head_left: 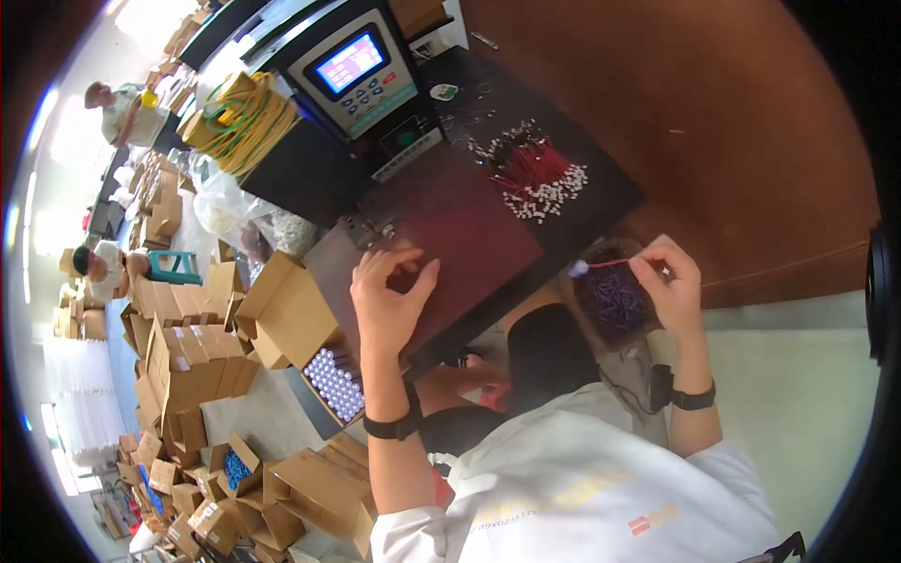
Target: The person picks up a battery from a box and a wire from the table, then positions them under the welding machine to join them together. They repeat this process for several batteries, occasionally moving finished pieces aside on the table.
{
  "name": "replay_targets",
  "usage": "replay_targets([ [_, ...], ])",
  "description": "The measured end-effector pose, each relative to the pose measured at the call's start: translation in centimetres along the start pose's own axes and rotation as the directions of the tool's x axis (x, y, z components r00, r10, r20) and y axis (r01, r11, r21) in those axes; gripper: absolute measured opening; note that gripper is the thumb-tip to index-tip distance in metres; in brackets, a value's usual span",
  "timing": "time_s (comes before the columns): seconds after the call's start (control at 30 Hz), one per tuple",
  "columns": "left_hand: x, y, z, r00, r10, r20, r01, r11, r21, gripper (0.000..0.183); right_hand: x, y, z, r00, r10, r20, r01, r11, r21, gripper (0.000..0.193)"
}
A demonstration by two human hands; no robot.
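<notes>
White shirt (582, 479) nearest the lens, we pinch a red wire (610, 264) in our right hand (674, 283), above a bin (618, 344) of purple pieces (612, 298). Our left hand (387, 298), thumb parted from bent fingers, hovers at the reddish work surface (460, 216), where bundled red wires (535, 169) lie beside a machine (355, 80).

Glare and gloom collide!

Far left of the left hand (389, 296), the pale upright wall (68, 141) burns out white! Beyond that hand, a blue-violet rectangular screen (351, 63) glows, lettering smeared. Right of the right hand (671, 281), a smooth brown surface (751, 178) lies dim, its edge bowing into the black fisheye rim (878, 488).
</notes>
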State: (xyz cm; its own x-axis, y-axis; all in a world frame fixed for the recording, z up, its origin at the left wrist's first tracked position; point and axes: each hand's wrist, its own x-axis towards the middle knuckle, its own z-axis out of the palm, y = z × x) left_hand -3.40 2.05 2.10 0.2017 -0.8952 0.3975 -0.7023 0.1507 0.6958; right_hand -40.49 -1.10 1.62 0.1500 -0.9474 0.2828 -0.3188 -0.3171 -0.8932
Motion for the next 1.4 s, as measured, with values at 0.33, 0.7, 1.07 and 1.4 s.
replay_targets([
  [0.33, 0.2, 0.5, 0.6, 0.999, 0.019, -0.042, -0.017, 0.999, 0.037, 0.018, -1.9, 9.7, -1.2, 0.992, 0.114, 0.045, -0.090, 0.927, -0.364, 0.012],
  [0.7, -5.6, 0.1, -3.7, 0.879, -0.193, -0.435, 0.164, 0.981, -0.105, 0.018, 8.9, 11.9, 10.2, 0.996, 0.049, -0.073, -0.069, 0.948, -0.310, 0.018],
  [1.07, -12.1, -8.7, -9.6, 0.899, -0.312, -0.308, 0.434, 0.735, 0.521, 0.024, 8.9, 9.6, 6.2, 0.953, 0.227, 0.203, -0.100, 0.863, -0.496, 0.021],
  [1.4, -11.6, -9.0, -7.9, 0.893, -0.327, -0.309, 0.449, 0.619, 0.644, 0.018, 8.6, 9.9, 7.3, 0.946, 0.204, 0.254, -0.036, 0.841, -0.540, 0.016],
])
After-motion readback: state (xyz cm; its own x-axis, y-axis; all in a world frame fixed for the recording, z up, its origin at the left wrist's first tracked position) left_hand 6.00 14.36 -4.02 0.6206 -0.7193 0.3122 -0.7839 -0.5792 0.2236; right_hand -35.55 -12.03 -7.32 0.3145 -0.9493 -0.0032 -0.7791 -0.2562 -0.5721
